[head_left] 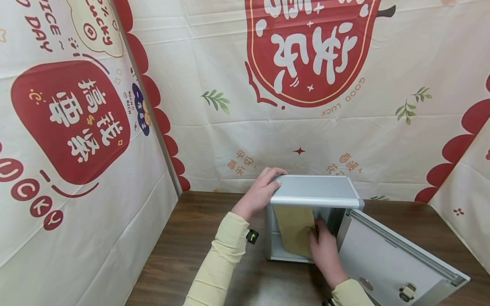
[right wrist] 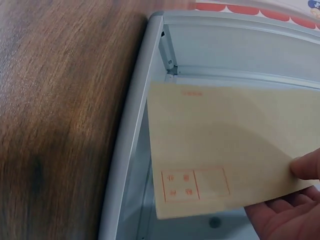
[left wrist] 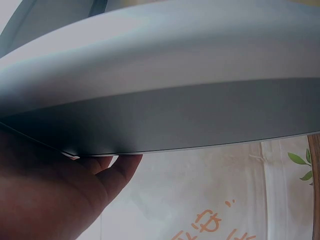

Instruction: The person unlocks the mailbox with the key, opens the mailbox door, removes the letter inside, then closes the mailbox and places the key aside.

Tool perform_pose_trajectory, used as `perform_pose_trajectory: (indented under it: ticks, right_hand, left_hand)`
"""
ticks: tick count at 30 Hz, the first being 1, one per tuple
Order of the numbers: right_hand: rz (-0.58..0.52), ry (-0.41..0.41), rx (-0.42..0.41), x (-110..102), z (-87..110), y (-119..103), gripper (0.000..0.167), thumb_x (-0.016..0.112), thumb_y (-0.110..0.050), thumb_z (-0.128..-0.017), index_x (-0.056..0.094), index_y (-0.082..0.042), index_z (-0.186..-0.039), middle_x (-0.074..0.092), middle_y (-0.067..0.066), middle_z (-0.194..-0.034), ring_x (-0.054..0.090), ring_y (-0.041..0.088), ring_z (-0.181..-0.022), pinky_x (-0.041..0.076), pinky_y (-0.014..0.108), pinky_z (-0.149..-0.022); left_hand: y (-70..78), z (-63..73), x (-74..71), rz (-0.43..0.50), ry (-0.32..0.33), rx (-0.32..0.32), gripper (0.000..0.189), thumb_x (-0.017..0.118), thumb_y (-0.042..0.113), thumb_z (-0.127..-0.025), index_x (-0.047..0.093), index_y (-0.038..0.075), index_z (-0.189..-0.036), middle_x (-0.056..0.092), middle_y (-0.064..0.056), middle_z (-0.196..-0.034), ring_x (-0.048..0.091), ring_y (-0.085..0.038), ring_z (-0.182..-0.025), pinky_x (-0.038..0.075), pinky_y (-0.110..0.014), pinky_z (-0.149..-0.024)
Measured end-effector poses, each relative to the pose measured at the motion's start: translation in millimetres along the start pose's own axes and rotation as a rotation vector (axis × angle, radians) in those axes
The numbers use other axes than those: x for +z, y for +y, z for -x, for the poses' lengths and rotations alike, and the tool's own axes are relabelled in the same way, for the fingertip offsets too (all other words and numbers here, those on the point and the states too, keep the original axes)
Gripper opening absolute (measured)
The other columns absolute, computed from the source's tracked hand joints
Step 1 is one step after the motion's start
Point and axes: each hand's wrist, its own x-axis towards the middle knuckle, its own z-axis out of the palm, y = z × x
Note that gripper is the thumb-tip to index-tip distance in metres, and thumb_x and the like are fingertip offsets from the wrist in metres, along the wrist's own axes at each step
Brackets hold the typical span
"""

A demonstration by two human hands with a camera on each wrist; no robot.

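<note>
A grey metal box (head_left: 315, 187) with its front door swung out to the right stands on the wooden table. My left hand (head_left: 260, 193) rests at the box's upper left corner, thumb on top, and in the left wrist view its fingertips (left wrist: 127, 165) reach over the far edge. Inside the box, a tan paper envelope (head_left: 294, 229) stands upright and tilted. My right hand (head_left: 325, 250) pinches the envelope by its right edge, thumb on the near face and fingers behind. Red printed boxes mark the envelope's corner in the right wrist view.
The open door (head_left: 390, 259) with a lock (head_left: 407, 292) on its inner face juts toward the front right. Behind the table (head_left: 183, 238) hangs a printed cloth (head_left: 214, 148), and another cloth wall (head_left: 138, 238) closes off the left side.
</note>
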Motion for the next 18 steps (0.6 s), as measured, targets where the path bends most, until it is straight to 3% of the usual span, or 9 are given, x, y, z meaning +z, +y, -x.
perform_pose_trajectory:
  ticks: [5,12,18]
  right_hand:
    - [-0.007,0.019,-0.021,-3.6,1.4,-2.6,0.015,0.053,-0.004,-0.095,0.053,0.001,-0.110,0.063,0.023,-0.099,0.060,0.030,-0.081,0.048,0.044,-0.064]
    - [0.002,0.103,-0.117,-11.5,8.9,-6.7,0.014,0.058,0.000,-0.092,0.057,-0.001,-0.106,0.066,0.020,-0.095,0.063,0.028,-0.079,0.049,0.043,-0.060]
    - [0.050,0.111,-0.163,-23.1,15.8,-16.6,0.013,0.061,0.002,-0.090,0.060,-0.005,-0.101,0.068,0.013,-0.090,0.060,0.018,-0.068,0.048,0.033,-0.053]
  left_hand:
    - [0.5,0.0,0.5,0.017,-0.004,0.001,0.031,0.044,0.014,-0.096,0.057,0.011,-0.124,0.048,-0.001,-0.120,0.045,-0.015,-0.108,0.037,-0.032,-0.091]
    - [-0.4,-1.0,0.9,0.026,-0.012,0.000,0.031,0.043,0.014,-0.097,0.058,0.013,-0.124,0.048,-0.002,-0.120,0.045,-0.015,-0.108,0.037,-0.033,-0.091]
    - [-0.9,-0.2,-0.6,0.015,-0.020,-0.010,0.031,0.043,0.016,-0.097,0.057,0.015,-0.125,0.047,0.000,-0.121,0.045,-0.014,-0.109,0.038,-0.033,-0.090]
